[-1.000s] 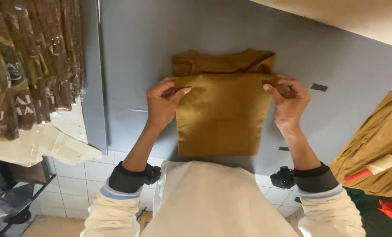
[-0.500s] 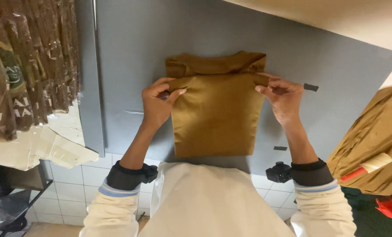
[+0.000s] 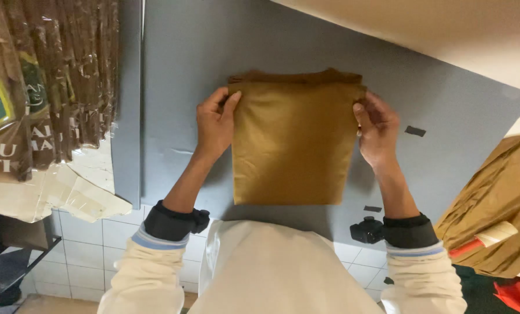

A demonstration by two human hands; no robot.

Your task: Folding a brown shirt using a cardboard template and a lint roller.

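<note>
A flat grey surface (image 3: 213, 75) fills the middle of the frame, with a pale wall band across the upper right and white floor tiles (image 3: 85, 250) showing along the lower left. On the surface, at the centre of the frame, lies a folded mustard-brown cloth (image 3: 292, 145), a neat upright rectangle with its folded layers stacked along the top edge. The left hand (image 3: 215, 125) sits at the cloth's upper left corner, its fingers (image 3: 232, 100) closed on the edge of the fabric. The right hand (image 3: 378, 129) is at the upper right corner, thumb and fingers pinched together on that edge. Both arms come up from the bottom of the frame in cream sleeves with dark cuffs, and a cream garment front lies just below the cloth. Bundles of brown packets in clear wrap (image 3: 44, 81) hang at the upper left, beside the surface's edge. A heap of brown fabric (image 3: 498, 215) rests at the right edge, with something red (image 3: 519, 293) in the lower right corner. Small dark tape marks (image 3: 415, 131) dot the grey to the right of the cloth.
</note>
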